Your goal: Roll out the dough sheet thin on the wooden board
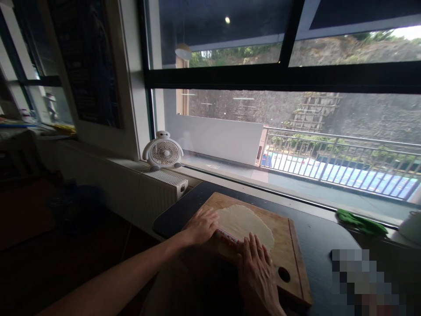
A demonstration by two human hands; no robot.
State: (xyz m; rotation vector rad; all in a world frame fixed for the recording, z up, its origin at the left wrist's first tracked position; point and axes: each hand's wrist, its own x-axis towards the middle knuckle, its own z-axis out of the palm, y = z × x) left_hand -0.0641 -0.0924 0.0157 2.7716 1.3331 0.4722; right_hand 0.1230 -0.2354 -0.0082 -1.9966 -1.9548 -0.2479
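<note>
A thin, flat sheet of pale dough lies on a wooden cutting board on a dark table. A rolling pin with a red and white pattern rests across the near edge of the dough. My left hand presses flat on the pin's left end. My right hand presses flat on its right end, fingers stretched toward the dough. Most of the pin is hidden under my hands.
A small white desk fan stands on a radiator at the window sill. A green cloth and a white vessel sit at the right. A large window runs behind the table.
</note>
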